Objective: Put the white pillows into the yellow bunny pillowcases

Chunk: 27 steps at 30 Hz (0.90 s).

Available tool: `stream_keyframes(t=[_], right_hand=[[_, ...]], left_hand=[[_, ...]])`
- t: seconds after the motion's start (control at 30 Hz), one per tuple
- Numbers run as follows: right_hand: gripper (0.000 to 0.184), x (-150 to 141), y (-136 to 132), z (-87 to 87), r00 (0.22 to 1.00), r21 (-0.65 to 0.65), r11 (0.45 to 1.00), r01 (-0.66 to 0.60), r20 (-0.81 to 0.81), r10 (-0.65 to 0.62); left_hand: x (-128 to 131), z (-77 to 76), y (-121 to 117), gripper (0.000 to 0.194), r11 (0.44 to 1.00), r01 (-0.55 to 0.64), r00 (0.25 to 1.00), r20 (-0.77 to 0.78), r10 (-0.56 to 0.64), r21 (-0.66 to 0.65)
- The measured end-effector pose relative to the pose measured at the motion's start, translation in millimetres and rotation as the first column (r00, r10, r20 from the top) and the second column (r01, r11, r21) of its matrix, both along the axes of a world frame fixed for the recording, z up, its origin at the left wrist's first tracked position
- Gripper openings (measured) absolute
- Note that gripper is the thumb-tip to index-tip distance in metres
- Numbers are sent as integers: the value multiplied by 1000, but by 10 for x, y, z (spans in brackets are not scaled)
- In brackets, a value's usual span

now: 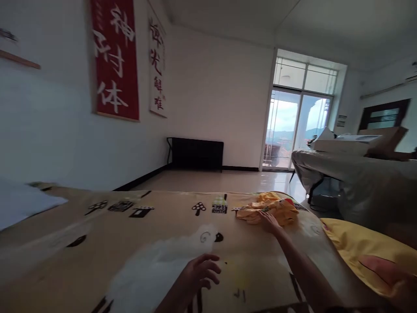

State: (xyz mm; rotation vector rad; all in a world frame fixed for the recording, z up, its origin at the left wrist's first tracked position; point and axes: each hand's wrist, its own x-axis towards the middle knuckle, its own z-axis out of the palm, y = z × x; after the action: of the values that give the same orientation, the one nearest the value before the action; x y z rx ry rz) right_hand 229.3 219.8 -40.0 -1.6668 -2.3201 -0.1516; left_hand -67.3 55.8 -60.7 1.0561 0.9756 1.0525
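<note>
My right hand (pixel 269 219) reaches far forward over the beige printed bed sheet (pixel 137 234) and rests with fingers stretched on a crumpled yellow garment (pixel 272 206) at the far edge. My left hand (pixel 199 273) hovers close to me above a white sheep print on the sheet, fingers loosely curled and apart, holding nothing.
A yellow pillow (pixel 361 250) lies at the right. A white pillow (pixel 22 202) sits at the left edge. Beyond the bed stand a covered table with cardboard boxes (pixel 358 145), a black low bench (pixel 195 153) against the wall, and a glass balcony door (pixel 293 130).
</note>
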Motion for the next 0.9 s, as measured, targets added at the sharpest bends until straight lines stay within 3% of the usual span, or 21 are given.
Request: stream_keyframes(t=[0.1,0.2,0.3,0.43,0.53,0.63,0.7,0.77,0.83,0.9], right_hand=[[53,-265,59,-244,997,-11,997,77,6,-77],[36,-306,86,-180,993,5,994,111,-33,-111],[23,-174,78,206,988,67,991,114,-108,-107],[27,146,-105,1067,967,176,980,94,-249,-48],[26,359,-463,1753,940,264,963,43,-336,50],[23,416,-979,2247,875,291,949,-117,-421,238],[22,355,-1331,2427,772,234,917,-323,-495,398],[23,262,-1629,2515,683,171,859,-483,-540,492],[24,196,-1852,2562,672,128,837,-532,-538,509],[24,190,-2011,2609,686,101,843,-528,-536,493]], left_hand=[[-9,-11,-53,49,1000,23,1000,-3,-23,21],[-13,-39,-63,47,998,24,1000,-3,-24,63],[-33,-62,-40,47,994,10,1000,1,-10,112],[-15,32,-64,42,972,-11,997,-72,29,236],[211,277,-217,43,920,0,982,-174,74,391],[712,673,-482,61,837,-16,964,-215,159,548],[1107,974,-653,78,751,-47,958,-183,220,659],[1434,1251,-767,77,678,-102,955,-118,271,728],[1625,1468,-816,59,657,-136,943,-107,316,741],[1679,1611,-826,36,688,-86,934,-183,308,721]])
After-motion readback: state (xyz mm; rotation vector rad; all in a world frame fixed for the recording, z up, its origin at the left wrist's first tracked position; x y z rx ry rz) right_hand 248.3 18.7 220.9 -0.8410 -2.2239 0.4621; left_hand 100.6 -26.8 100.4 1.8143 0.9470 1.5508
